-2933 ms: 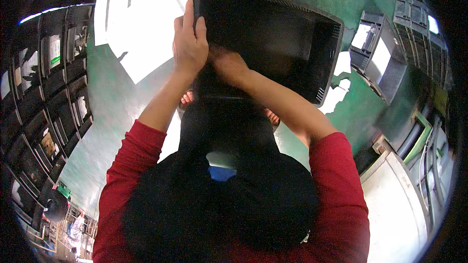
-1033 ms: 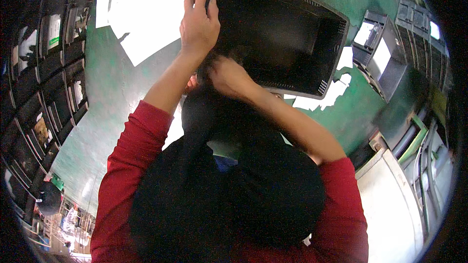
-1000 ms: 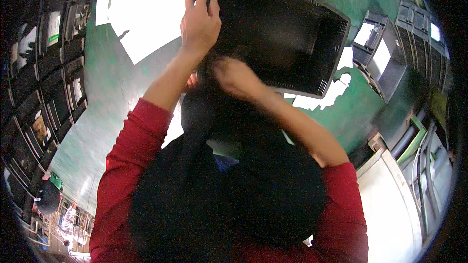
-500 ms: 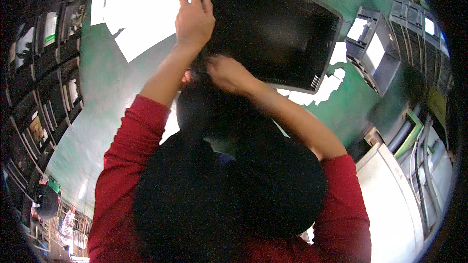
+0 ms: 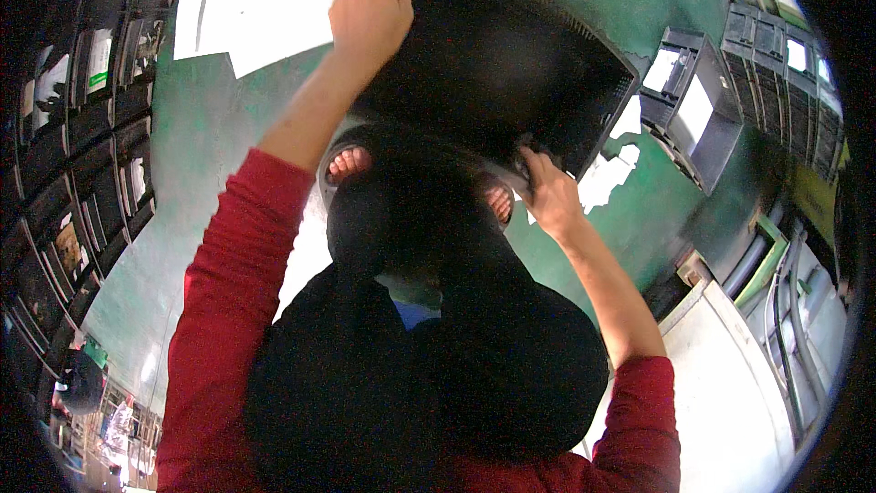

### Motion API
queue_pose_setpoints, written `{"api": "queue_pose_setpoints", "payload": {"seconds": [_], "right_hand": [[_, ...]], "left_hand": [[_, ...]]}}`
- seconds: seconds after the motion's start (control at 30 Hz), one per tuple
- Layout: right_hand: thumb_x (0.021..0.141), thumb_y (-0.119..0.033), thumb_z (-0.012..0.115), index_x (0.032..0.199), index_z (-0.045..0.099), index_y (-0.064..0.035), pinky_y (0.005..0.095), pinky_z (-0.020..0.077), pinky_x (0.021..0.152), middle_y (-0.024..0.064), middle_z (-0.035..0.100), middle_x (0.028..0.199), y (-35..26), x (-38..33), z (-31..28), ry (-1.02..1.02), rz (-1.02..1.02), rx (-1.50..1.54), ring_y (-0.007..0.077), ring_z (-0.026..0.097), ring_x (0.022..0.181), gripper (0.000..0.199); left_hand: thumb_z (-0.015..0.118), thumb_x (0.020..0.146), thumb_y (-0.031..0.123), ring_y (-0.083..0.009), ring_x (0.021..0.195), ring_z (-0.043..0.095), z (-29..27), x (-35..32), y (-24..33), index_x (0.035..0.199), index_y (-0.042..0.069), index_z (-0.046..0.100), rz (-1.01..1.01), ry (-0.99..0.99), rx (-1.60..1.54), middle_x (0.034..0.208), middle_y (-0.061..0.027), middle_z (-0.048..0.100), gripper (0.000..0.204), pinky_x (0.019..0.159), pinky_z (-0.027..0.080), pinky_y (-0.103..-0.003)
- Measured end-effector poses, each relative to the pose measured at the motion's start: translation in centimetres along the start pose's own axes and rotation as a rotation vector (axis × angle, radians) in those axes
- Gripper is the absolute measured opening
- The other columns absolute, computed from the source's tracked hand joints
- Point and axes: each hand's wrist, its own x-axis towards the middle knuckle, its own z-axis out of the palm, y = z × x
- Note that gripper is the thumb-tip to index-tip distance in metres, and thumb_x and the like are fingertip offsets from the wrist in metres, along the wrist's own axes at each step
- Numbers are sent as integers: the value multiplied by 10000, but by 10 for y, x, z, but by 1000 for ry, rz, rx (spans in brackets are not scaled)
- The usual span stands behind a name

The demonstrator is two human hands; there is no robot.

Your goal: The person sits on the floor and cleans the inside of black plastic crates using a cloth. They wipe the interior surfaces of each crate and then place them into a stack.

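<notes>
A large black plastic crate point(image 5: 511, 55), dark inside, lies tilted in front of me on a green floor. At its far left edge, my left hand point(image 5: 372, 9) has its fingers curled on the rim; the fingertips are slightly blurred. My right hand point(image 5: 551, 192) is closed at the crate's near right side, beside my right foot. A small dark piece point(image 5: 529, 144) shows at its fingertips, too dark to name. Bare toes of my left foot point(image 5: 349, 162) and right foot point(image 5: 498, 203) show just short of the crate's near edge.
White paper sheets point(image 5: 260, 9) lie left of the crate, and torn white scraps point(image 5: 613, 169) lie to its right. Another dark crate point(image 5: 689, 105) stands further right. Stacked black crates point(image 5: 87, 137) line the left side. A white panel point(image 5: 730, 383) is at lower right.
My right hand has moved from the crate's near left corner rightward along its near side. My left hand stays at the left rim, slightly higher. The crate has turned a little, and both feet now show.
</notes>
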Motion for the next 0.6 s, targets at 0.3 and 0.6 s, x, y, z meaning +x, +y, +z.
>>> {"api": "queue_pose_setpoints", "payload": {"seconds": [0.3,0.6], "right_hand": [[859,-304,563,1251,492,-28,454,450,865,252,567,1077,-98,132,25,133,54,666,419,551,995,485],[721,-50,547,977,663,-35,448,523,680,222,646,820,-38,152,-16,-637,-159,-73,401,630,781,281]], "left_hand": [[567,844,228,-460,1140,458,14,-49,4,1372,8,261,-490,63,-510,1239,-314,463,648,947,390,-476],[504,791,47,-419,973,596,18,-54,3,1360,17,303,-531,55,-547,1033,-282,606,604,863,452,-432]]}}
